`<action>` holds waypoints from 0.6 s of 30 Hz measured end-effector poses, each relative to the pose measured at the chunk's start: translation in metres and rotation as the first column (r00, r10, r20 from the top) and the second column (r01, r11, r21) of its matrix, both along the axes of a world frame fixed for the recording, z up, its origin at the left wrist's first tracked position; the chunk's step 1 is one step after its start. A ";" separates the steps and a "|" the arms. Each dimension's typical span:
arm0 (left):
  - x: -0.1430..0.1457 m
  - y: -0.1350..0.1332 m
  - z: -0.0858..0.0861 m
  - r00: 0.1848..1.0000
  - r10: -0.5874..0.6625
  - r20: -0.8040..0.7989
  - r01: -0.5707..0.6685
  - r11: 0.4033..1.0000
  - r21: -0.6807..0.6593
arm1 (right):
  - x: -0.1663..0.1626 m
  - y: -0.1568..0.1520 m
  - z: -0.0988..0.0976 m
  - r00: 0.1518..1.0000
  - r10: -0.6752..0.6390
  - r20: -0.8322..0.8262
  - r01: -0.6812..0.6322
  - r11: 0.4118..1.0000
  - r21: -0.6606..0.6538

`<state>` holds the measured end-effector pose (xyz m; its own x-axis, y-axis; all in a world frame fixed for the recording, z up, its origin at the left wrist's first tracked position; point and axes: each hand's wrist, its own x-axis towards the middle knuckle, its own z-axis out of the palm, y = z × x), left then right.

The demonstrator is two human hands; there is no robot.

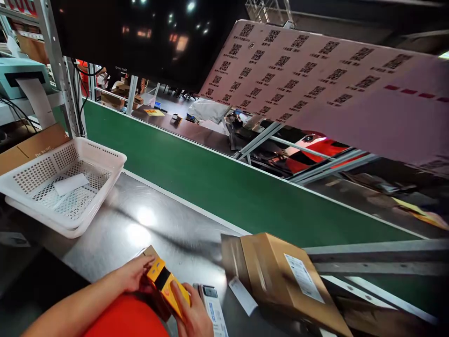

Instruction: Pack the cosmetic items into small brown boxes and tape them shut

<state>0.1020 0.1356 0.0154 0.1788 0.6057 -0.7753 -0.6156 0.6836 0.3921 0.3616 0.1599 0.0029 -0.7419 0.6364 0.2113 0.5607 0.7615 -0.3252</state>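
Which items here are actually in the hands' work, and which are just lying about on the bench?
In hand:
- yellow handheld device, held by the left hand and right hand
- small brown box under the left hand

Lying about:
- white basket with a paper slip
- cardboard parcel
- green conveyor belt
- QR code sheet

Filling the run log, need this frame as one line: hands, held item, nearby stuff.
left hand: on yellow device | right hand: gripping yellow device | nearby: cardboard box, white basket | surface: steel table, green conveyor

Parcel-sorting warehouse: green conveyor belt [224, 187], barcode sheet [315, 79], labelled cardboard parcel [284, 281].
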 end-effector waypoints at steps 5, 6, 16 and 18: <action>0.007 0.002 0.002 0.987 0.085 -0.137 -0.083 0.996 0.022 | 0.002 0.001 0.002 1.000 0.011 0.010 -0.010 0.999 -0.036; 0.008 0.001 0.003 0.977 0.100 -0.189 -0.095 0.995 0.033 | 0.001 0.002 0.005 1.000 0.019 0.014 -0.018 0.998 -0.059; -0.024 0.020 -0.014 0.823 0.119 -0.555 -0.048 0.989 0.142 | -0.009 0.017 0.052 0.964 0.069 0.255 0.056 0.890 -0.452; -0.042 0.024 -0.022 0.832 0.106 -0.545 -0.045 0.991 0.125 | -0.006 0.018 0.056 0.951 0.058 0.303 0.092 0.886 -0.455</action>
<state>0.0602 0.1599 -0.0066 -0.3077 0.6807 -0.6648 -0.3258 0.5811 0.7458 0.3557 0.1781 0.0585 -0.7096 0.6181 -0.3382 0.6989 0.5568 -0.4488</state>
